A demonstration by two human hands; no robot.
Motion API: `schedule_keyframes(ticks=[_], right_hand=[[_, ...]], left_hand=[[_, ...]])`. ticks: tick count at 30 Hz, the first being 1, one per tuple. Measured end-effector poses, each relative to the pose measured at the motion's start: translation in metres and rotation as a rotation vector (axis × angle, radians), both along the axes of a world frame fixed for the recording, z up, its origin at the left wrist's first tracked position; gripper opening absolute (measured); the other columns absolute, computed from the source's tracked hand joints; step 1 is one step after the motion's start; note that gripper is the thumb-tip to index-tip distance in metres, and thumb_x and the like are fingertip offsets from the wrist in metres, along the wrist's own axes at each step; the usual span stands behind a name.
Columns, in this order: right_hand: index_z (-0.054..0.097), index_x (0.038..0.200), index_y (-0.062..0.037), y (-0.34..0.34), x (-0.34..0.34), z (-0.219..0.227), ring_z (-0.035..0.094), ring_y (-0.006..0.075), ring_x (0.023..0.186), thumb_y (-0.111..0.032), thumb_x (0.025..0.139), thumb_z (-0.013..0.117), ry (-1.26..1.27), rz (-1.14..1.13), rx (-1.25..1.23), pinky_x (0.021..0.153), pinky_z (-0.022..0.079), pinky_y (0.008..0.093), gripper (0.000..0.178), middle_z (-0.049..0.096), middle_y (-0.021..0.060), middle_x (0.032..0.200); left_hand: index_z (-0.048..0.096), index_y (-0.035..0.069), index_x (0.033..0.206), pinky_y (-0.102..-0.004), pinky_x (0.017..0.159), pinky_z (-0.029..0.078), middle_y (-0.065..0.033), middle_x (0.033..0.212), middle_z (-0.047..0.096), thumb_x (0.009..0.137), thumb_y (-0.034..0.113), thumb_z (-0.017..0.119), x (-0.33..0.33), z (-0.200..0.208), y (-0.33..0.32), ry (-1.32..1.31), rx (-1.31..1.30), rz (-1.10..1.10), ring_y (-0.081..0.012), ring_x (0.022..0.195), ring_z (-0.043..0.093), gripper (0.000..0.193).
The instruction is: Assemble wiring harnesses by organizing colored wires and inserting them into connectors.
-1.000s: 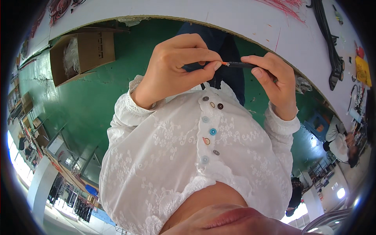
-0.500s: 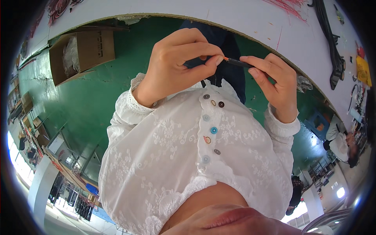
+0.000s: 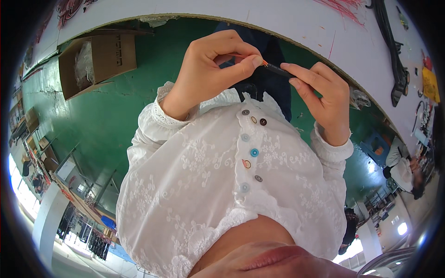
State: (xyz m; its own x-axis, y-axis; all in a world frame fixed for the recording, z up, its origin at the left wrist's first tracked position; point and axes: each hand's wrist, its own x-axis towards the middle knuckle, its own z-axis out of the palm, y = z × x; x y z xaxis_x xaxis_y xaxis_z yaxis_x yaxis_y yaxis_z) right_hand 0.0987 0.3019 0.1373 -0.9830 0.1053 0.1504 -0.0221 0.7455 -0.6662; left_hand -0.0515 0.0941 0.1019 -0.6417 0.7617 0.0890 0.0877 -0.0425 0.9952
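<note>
My left hand (image 3: 218,69) is closed in a pinch on thin orange wires (image 3: 264,62), a length of which also shows behind the thumb inside the curl of the fingers. The wires meet the end of a black cable-like tube (image 3: 277,70). Its other end is gripped between thumb and forefinger of my right hand (image 3: 323,95), which hides the rest of it. Both hands are in the air in front of my white blouse, close to the near edge of the table. Whether the wires run inside the black tube cannot be made out fully.
The pale table (image 3: 287,21) curves across the top. Pinkish-red wires (image 3: 345,10) and a thick black cable bundle (image 3: 388,44) lie on it, with a yellow item (image 3: 430,85) farther right. An open cardboard box (image 3: 113,53) stands on the green floor. Another person (image 3: 404,169) sits at the right.
My left hand has shifted slightly, and more orange wire shows within its fingers. The black tube now slants a bit more, its left end higher. My right hand stays nearly in place.
</note>
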Motion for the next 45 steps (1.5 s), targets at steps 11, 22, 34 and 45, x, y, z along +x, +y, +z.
schedule_keyframes(ticks=[11,22,34,45], right_hand=[[0.079,0.117,-0.0106,0.003,0.003,0.001,0.045,0.0135,0.060,-0.007,0.087,0.077,-0.052,0.048,0.010,0.054,0.034,0.0283,0.030,0.047,0.0023,0.068],[0.076,0.117,-0.0056,0.004,0.010,-0.017,0.046,0.0092,0.065,-0.005,0.092,0.070,-0.094,-0.038,-0.301,0.059,0.033,0.0239,0.025,0.056,-0.0003,0.075],[0.078,0.113,-0.0072,-0.005,0.015,-0.023,0.048,0.0094,0.062,-0.004,0.090,0.072,0.009,-0.030,-0.141,0.055,0.036,0.0245,0.024,0.062,0.0022,0.082],[0.076,0.111,-0.0080,-0.021,0.004,-0.031,0.065,0.0213,0.072,0.002,0.081,0.072,0.087,-0.017,0.009,0.060,0.050,0.0323,0.032,0.067,0.0065,0.085]], left_hand=[[0.079,0.000,0.099,-0.0207,0.062,0.038,-0.0012,0.087,0.065,0.094,0.009,0.075,-0.006,-0.008,0.000,-0.138,-0.037,-0.088,-0.0061,0.073,0.054,0.010],[0.078,0.002,0.094,-0.0257,0.055,0.042,-0.0033,0.078,0.064,0.089,0.004,0.077,-0.005,-0.005,-0.001,0.457,-0.027,-0.064,-0.0112,0.066,0.056,0.005],[0.073,0.000,0.093,-0.0259,0.058,0.046,-0.0059,0.081,0.062,0.093,0.003,0.073,0.010,-0.012,0.001,0.256,-0.128,-0.147,-0.0144,0.067,0.059,0.004],[0.022,0.000,0.162,-0.0377,0.076,0.052,-0.0106,0.087,0.060,0.086,0.072,0.066,0.020,-0.019,0.004,0.293,-0.236,-0.224,-0.0275,0.078,0.060,0.113]])
